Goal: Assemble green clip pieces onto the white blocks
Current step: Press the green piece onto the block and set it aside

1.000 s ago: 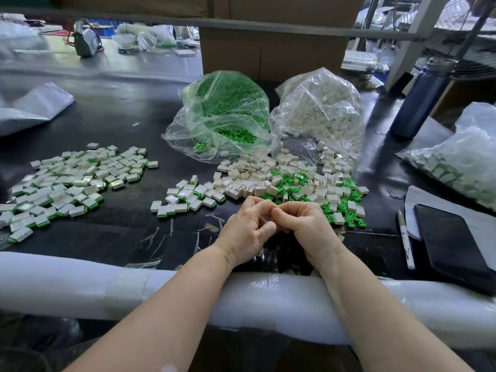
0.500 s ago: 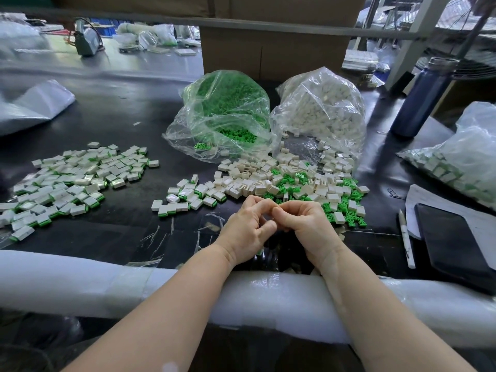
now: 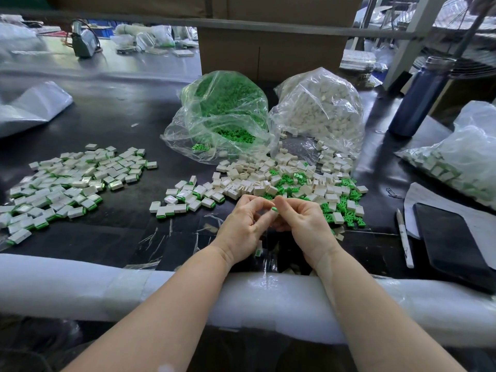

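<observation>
Over the black desk point(image 3: 112, 122), a green clip point(image 3: 274, 209) is pinched between the left hand point(image 3: 243, 226) and right hand point(image 3: 306, 224), both grips clamped; it is best squared before being pressed home, white blocks point(image 3: 257, 181) lying just beyond.

Green clip point(image 3: 274, 209) pinched between fingertips of both hands. Loose white blocks point(image 3: 257, 178) and green clips point(image 3: 346, 214) heaped just beyond. Assembled blocks point(image 3: 72, 181) spread left.

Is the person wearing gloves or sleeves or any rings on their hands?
No. The left hand and right hand are bare, with no gloves and no rings showing. Both forearms are uncovered too: no sleeves, watch or bracelet in view.
</observation>
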`<state>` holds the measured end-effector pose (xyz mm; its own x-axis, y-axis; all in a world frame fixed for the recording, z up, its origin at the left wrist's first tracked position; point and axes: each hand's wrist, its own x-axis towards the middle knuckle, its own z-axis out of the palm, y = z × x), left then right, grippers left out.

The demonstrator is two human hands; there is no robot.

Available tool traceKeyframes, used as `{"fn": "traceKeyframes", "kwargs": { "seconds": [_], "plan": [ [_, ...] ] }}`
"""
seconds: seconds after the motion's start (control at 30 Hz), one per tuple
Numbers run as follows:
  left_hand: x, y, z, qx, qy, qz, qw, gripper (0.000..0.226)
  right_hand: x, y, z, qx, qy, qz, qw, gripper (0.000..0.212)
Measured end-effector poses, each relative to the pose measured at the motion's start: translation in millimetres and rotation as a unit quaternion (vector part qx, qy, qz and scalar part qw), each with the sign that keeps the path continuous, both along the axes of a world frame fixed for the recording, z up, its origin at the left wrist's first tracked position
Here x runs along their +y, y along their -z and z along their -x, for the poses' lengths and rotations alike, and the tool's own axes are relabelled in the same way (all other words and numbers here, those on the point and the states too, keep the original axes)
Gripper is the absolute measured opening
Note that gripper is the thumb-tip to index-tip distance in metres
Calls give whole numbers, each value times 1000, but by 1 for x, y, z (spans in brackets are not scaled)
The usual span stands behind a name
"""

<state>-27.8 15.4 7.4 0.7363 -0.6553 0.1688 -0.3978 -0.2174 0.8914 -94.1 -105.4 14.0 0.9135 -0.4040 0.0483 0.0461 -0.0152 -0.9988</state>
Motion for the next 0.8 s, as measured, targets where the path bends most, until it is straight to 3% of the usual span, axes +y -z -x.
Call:
{"fn": "traceKeyframes", "kwargs": {
  "seconds": [0.13, 0.47, 0.63, 0.8],
  "plan": [
    [-1, 1, -1, 10, -36, 7, 999, 9, -3, 1, 0, -16, 55, 7, 998, 9],
    [-1, 4, -1, -9, -46, -11, 999, 18, -3, 3, -1, -5, 71, 153, 986, 12],
    [-2, 4, 0, -31, -50, -30, 998, 20, -4, 8, -4, 31, 63, 173, 982, 15],
    [-2, 3, -1, -29, -60, -20, 998, 22, -3, 6, -3, 23, 68, 187, 980, 3]
  ]
}}
